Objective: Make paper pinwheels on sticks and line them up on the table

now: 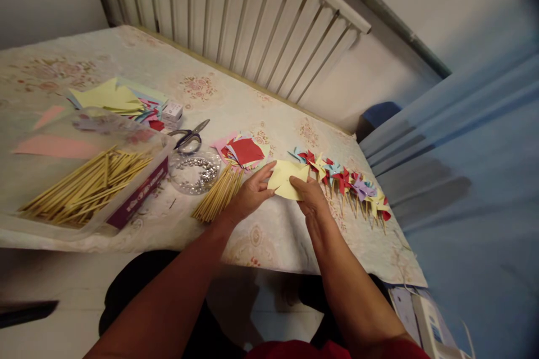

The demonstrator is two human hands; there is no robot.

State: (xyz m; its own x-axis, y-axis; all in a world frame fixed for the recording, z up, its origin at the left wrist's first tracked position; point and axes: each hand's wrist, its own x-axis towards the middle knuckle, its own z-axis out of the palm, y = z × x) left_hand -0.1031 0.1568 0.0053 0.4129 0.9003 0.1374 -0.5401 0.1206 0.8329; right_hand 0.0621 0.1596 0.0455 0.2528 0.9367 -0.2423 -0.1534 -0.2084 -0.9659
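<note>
A pale yellow paper square (285,179) is held just above the table between both hands. My left hand (251,193) pinches its left edge with thumb and fingers closed on it. From the right, my right hand (310,195) grips the paper's near edge, fingers curled. A loose bundle of wooden sticks (219,195) lies right beside my left hand. Finished paper pinwheels on sticks (349,182) lie in a row just right of my right hand.
A clear box of wooden sticks (86,185) stands at the left. A round dish of shiny pins (194,171), scissors (190,136) and coloured paper squares (244,151) lie behind the hands. More paper (112,98) is stacked far left. A radiator (236,17) backs the patterned tablecloth (269,235).
</note>
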